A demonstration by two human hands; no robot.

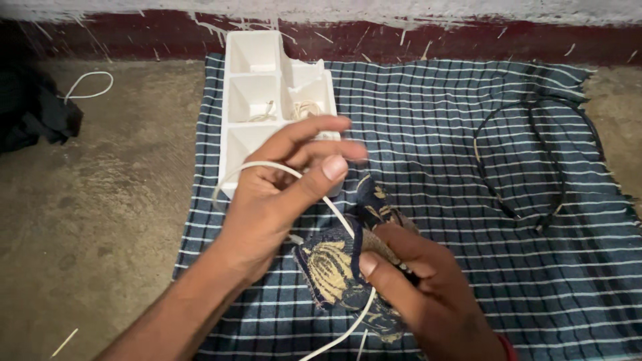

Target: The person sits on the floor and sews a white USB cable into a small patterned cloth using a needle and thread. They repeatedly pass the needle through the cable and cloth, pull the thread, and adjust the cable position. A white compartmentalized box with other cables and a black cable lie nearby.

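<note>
We have open striped cloth [428, 120] across the middle of the frame, between the white compartment tray [257, 100] at upper centre-left and the black cable [535, 160] looped at the right. Bare floor [114, 214] lies free along the left side, save a white cord loop [87, 85] and dark bundle [33, 107] at upper left. The wall [401, 33] closes off the top edge. Lower centre is taken up by our left hand [281, 194], right hand [421, 294], the white cable [334, 214] and patterned cloth [334, 267].

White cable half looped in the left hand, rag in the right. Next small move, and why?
Probably draw the white cable further through the patterned cloth pinched by the right hand, adding slack to the loop on the left hand. The cable runs through the cloth and trails off the bottom edge, so much remains uncoiled.
</note>
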